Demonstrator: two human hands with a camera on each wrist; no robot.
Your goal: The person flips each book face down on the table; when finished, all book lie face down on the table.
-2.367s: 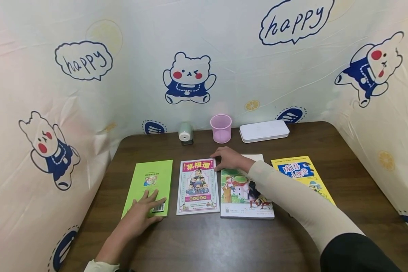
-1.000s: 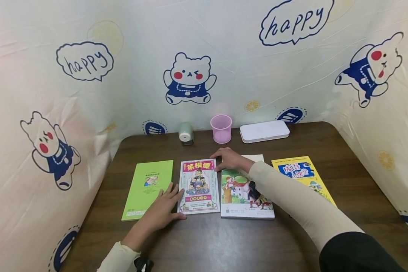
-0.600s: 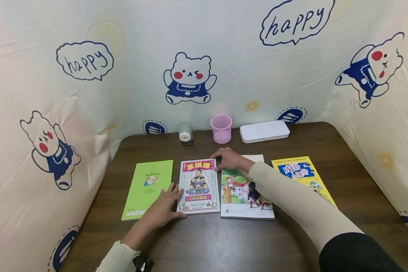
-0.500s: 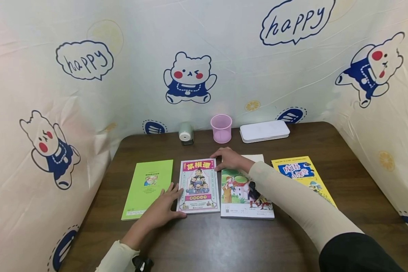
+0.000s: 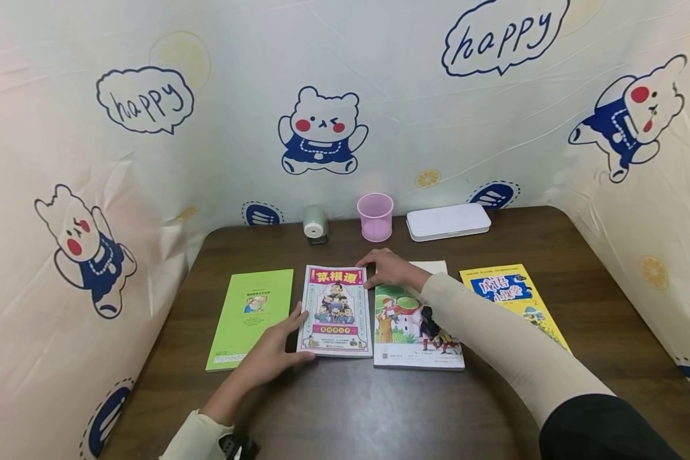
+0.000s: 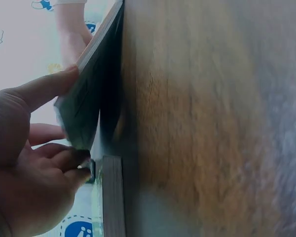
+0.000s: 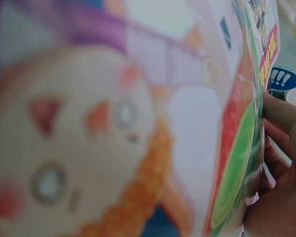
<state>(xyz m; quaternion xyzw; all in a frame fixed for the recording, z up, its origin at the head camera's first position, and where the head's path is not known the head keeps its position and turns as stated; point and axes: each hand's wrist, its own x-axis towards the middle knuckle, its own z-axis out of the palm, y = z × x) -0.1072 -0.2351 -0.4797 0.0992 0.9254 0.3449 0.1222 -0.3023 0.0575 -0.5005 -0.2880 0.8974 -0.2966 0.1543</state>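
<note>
A white-and-pink book [image 5: 338,313] lies between a green book [image 5: 259,300] and a picture book [image 5: 397,326]. My left hand [image 5: 273,351] grips its near left corner, thumb at the front edge. In the left wrist view, the thumb and fingers of that hand [image 6: 29,148] lie on either side of the book [image 6: 84,108], whose near end is tilted up off the table. My right hand [image 5: 386,267] holds the far right corner, index finger at the top edge and thumb at the side. The picture book [image 7: 113,123] fills most of the right wrist view.
A yellow book [image 5: 514,297] lies at the right, partly behind my right sleeve. Along the table's back edge stand a pale green pencil sharpener [image 5: 315,223], a pink cup [image 5: 375,217] and a white flat case [image 5: 448,222]. A printed cloth hangs behind the table [image 5: 345,409].
My left hand has gone from the green book to the white-and-pink book and now grips it. That book's near end has risen slightly. My right hand stays at the far corner.
</note>
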